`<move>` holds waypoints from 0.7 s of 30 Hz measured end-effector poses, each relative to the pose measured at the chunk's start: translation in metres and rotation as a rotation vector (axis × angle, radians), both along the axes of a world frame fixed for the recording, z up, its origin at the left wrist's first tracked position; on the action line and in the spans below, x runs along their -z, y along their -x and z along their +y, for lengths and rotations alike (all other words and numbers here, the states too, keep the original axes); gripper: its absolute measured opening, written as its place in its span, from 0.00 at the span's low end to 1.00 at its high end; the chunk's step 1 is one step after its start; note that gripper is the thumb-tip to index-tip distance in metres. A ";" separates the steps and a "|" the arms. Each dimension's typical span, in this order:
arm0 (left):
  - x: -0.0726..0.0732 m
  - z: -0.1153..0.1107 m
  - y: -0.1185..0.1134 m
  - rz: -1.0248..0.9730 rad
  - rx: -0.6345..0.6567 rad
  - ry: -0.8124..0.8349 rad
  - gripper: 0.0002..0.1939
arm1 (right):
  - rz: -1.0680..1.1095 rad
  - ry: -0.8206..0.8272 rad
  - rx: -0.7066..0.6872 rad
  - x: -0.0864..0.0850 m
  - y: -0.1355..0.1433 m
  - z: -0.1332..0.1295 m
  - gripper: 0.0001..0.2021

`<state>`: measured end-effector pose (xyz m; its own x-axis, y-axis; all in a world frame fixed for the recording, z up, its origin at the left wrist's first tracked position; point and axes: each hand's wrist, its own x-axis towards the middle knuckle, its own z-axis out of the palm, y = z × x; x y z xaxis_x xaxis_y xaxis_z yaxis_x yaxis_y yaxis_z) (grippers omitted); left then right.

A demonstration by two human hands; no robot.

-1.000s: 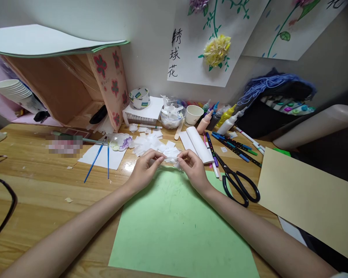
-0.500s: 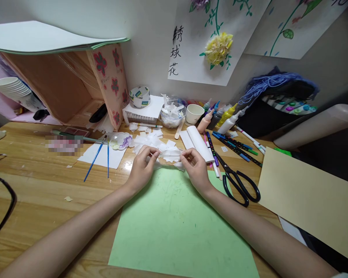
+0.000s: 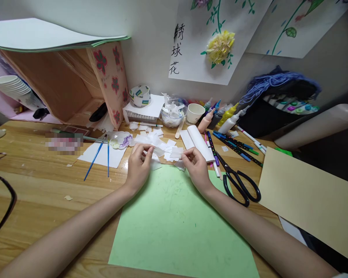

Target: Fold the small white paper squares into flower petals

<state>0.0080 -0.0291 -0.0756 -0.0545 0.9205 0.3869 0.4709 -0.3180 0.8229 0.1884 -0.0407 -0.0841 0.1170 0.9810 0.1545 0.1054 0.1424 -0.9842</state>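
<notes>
Left hand: pinched shut, the left hand [image 3: 139,168] has thin white paper [image 3: 159,148] at its fingertips
Right hand: the right hand [image 3: 196,166] pinches — firmly closed — a small white paper piece [image 3: 177,153]
Green sheet: the light-green paper sheet [image 3: 179,227] reaches toward the worktop's [image 3: 84,208] near edge

Thin white paper pieces [image 3: 170,150]: overlapping pile on wooden table [image 3: 75,189]; one pinched at edge.
</notes>
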 end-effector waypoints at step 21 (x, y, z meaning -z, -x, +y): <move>-0.008 -0.012 -0.004 0.332 0.179 -0.161 0.05 | -0.530 -0.138 -0.090 0.005 0.002 -0.005 0.14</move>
